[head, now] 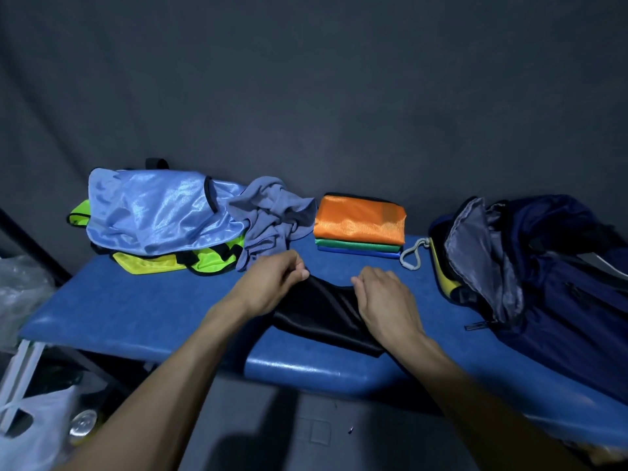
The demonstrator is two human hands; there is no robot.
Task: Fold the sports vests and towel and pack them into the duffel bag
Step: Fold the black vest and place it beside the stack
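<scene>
A black sports vest lies on the blue padded bench in front of me. My left hand pinches its upper left corner. My right hand rests on the vest's right side, fingers curled over its top edge. Behind it stands a stack of folded vests, orange on top of green and blue. At the back left lies a loose pile: a light blue vest over neon yellow vests, with a crumpled grey towel beside them. The navy duffel bag sits open at the right.
A white cord loop lies between the folded stack and the bag. Plastic bags and a can sit on the floor at the lower left. A dark cloth backdrop hangs behind the bench.
</scene>
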